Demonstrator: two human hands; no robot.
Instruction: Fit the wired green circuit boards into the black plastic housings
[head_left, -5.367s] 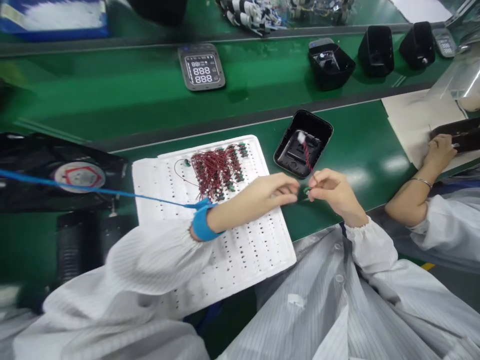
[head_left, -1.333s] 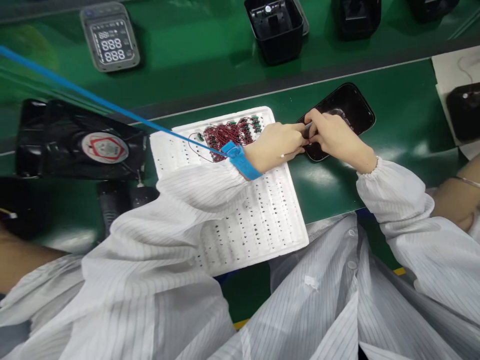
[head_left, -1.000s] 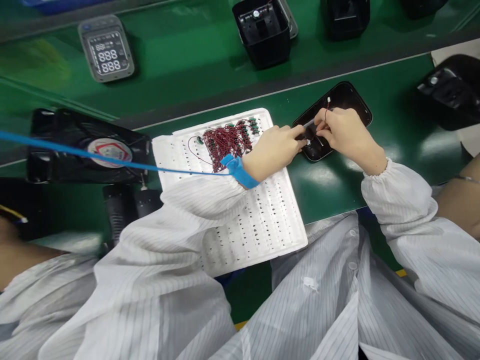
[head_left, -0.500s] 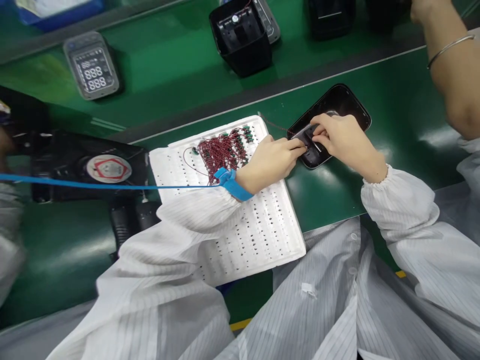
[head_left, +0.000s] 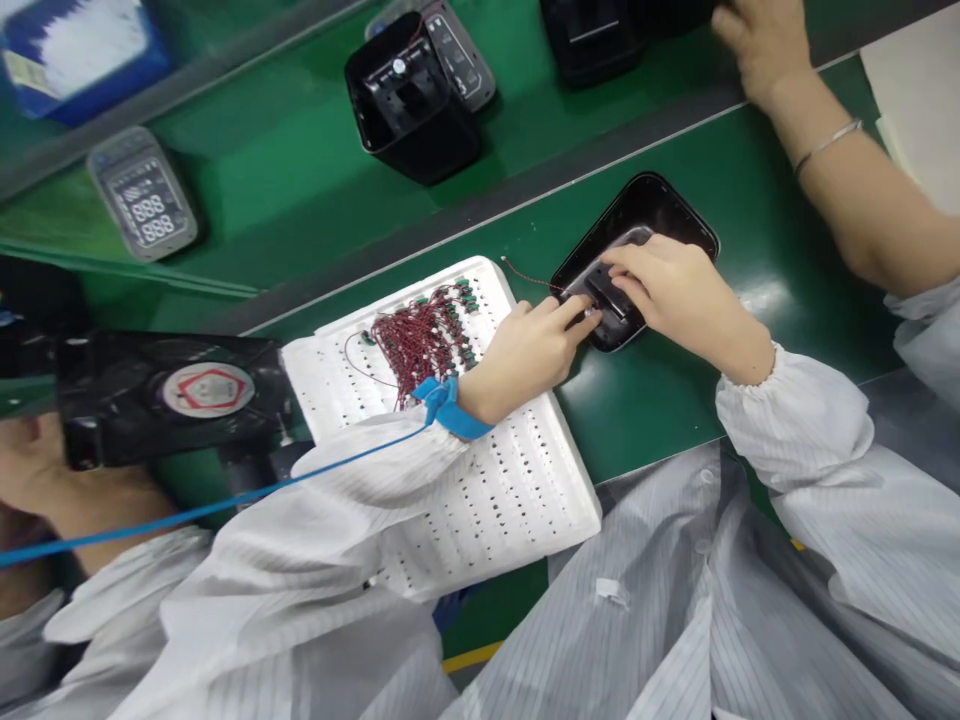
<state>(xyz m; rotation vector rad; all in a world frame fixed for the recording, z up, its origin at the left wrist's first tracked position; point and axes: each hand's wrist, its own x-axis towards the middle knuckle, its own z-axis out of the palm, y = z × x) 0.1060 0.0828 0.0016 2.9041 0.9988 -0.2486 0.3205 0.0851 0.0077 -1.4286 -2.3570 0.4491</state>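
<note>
A black plastic housing (head_left: 679,222) lies open side up on the green bench, with a raised battery-box-like part inside. My left hand (head_left: 525,360), wearing a blue wrist strap (head_left: 452,408), has its fingertips pressed together at the housing's near left end. A red twisted wire (head_left: 529,275) runs from beside those fingers toward the tray; whatever is under the fingertips is hidden. My right hand (head_left: 686,300) grips the housing's inner part with thumb and fingers. Left of the housing is a white foam tray (head_left: 517,480) bearing a bundle of red-wired green parts (head_left: 420,340).
Along the raised shelf are a display unit (head_left: 146,200), an upright black housing (head_left: 420,110) and a blue bin (head_left: 90,50). A co-worker's arm (head_left: 840,150) reaches in at right. Another person's hand (head_left: 37,460) is at left, beside a black case with a round label (head_left: 208,388).
The connector end of the red wire, earlier by my right hand, now lies outside the housing toward the tray. My hands stay at the housing. The co-worker's arm at right has reached in.
</note>
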